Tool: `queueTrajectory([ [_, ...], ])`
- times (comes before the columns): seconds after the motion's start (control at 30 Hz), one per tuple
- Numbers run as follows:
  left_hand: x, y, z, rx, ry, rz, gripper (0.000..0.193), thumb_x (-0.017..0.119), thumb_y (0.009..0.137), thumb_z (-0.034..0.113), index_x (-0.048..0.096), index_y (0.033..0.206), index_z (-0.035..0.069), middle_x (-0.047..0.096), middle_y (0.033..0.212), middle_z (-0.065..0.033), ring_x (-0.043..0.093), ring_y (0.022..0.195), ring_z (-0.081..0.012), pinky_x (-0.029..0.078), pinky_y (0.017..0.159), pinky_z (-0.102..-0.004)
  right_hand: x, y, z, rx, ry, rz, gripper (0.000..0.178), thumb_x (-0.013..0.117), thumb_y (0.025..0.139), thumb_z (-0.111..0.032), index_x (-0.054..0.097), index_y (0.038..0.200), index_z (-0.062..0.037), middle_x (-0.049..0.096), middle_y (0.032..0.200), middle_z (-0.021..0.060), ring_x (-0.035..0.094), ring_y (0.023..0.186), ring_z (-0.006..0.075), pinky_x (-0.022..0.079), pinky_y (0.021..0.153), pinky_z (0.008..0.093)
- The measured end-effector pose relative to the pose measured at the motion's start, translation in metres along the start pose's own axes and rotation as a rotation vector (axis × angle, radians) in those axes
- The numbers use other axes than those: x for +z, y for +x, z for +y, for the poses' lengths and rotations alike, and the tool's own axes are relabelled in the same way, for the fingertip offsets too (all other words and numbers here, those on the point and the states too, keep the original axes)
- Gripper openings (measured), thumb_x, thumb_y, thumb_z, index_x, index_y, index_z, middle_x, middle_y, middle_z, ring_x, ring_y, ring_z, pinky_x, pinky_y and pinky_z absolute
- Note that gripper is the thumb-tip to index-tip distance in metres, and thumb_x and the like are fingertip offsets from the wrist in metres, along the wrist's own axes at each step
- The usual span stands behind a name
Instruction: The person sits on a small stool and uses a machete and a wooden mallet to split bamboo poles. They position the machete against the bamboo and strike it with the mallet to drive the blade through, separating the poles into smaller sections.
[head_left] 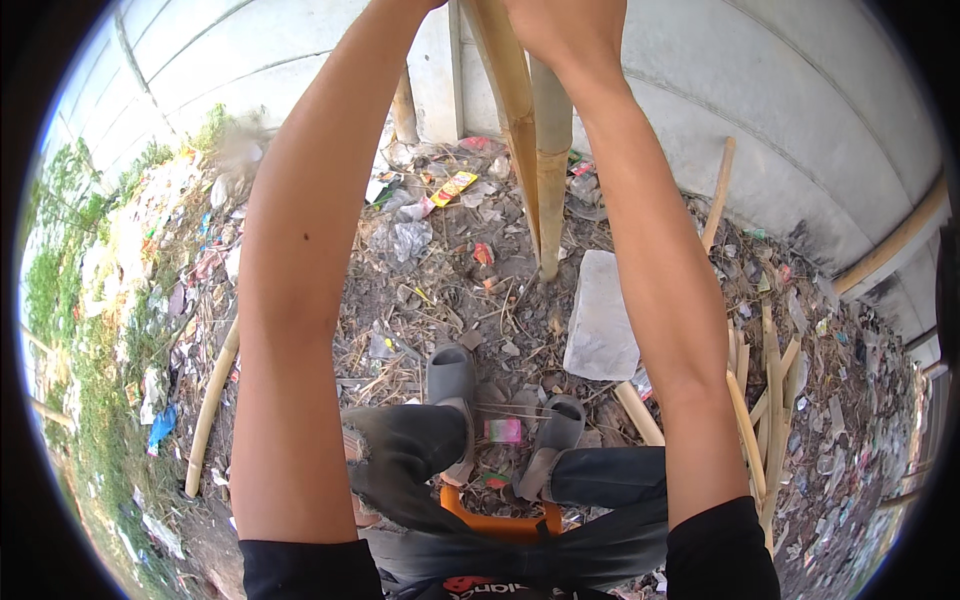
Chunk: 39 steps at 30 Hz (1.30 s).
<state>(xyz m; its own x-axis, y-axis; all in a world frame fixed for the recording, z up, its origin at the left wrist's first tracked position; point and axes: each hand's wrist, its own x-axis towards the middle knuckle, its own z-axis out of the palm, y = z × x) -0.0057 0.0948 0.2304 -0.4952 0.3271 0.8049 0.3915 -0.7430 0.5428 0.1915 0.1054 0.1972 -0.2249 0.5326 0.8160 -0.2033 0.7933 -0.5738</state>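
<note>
In front of me a bamboo pole (pixel 553 130), split lengthwise, stands upright with its lower end on the littered ground. Its left strip (pixel 512 110) spreads apart from the right one towards the top, and the two meet near the foot. My right hand (pixel 570 30) lies against the upper part of the pole at the top edge. Its fingers are cut off by the frame, so its grip is hidden. My left forearm (pixel 300 250) reaches up to the same edge, left of the pole, and the hand itself is beyond the picture.
A pale rectangular block (pixel 602 320) lies right of the pole's foot. Bamboo pieces (pixel 770 400) lie at the right, another bamboo length (pixel 212 410) at the left. Grey slippers (pixel 450 375) and an orange frame (pixel 490 522) are below. A concrete wall (pixel 760 120) rises behind.
</note>
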Motion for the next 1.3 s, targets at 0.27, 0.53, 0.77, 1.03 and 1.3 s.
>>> queueTrajectory([
  [0.27,0.049,0.006,-0.008,0.026,-0.185,-0.152,0.039,0.057,0.098,0.039,0.065,0.094,0.001,0.067,0.081,-0.0130,0.067,0.070,-0.0272,0.058,0.065,-0.0429,-0.031,-0.015,-0.004,0.053,-0.109,0.083,0.048,0.075,0.075,-0.020,0.063,0.111,0.0091,0.071,0.102,0.0257,0.070,0.097,0.0348,0.054,0.088,0.0423],
  [0.53,0.084,-0.010,0.006,0.000,-0.343,-0.318,0.038,0.062,0.092,0.037,0.063,0.096,0.000,0.066,0.077,-0.0145,0.067,0.065,-0.0261,0.059,0.055,-0.0408,-0.051,-0.032,-0.007,0.041,-0.128,0.207,0.042,0.075,0.071,-0.014,0.059,0.103,0.0088,0.069,0.087,0.0176,0.068,0.078,0.0290,0.054,0.080,0.0391],
  [0.77,0.096,-0.023,0.005,-0.003,-0.386,-0.370,0.038,0.059,0.093,0.037,0.064,0.096,0.000,0.065,0.075,-0.0127,0.066,0.063,-0.0237,0.058,0.055,-0.0400,-0.065,-0.061,-0.027,0.103,-0.116,0.250,0.037,0.072,0.072,-0.008,0.055,0.102,0.0071,0.066,0.087,0.0157,0.064,0.077,0.0226,0.052,0.074,0.0365],
  [1.03,-0.209,-0.044,-0.024,0.092,-0.053,0.394,0.037,0.060,0.086,0.027,0.055,0.114,0.003,0.063,0.081,-0.0122,0.065,0.065,-0.0280,0.058,0.057,-0.0410,-0.351,-0.181,0.031,0.109,0.247,0.567,0.018,0.061,0.094,-0.004,0.057,0.112,-0.0016,0.059,0.091,0.0062,0.055,0.079,0.0157,0.047,0.079,0.0323],
  [1.3,-0.446,-0.140,-0.009,-0.001,-0.207,0.574,0.034,0.058,0.095,0.043,0.064,0.099,0.010,0.063,0.080,-0.0078,0.064,0.076,-0.0274,0.054,0.069,-0.0431,-0.376,-0.198,0.057,0.043,0.669,0.348,0.035,0.052,0.076,0.004,0.050,0.109,-0.0076,0.046,0.092,0.0027,0.044,0.082,0.0139,0.040,0.076,0.0281],
])
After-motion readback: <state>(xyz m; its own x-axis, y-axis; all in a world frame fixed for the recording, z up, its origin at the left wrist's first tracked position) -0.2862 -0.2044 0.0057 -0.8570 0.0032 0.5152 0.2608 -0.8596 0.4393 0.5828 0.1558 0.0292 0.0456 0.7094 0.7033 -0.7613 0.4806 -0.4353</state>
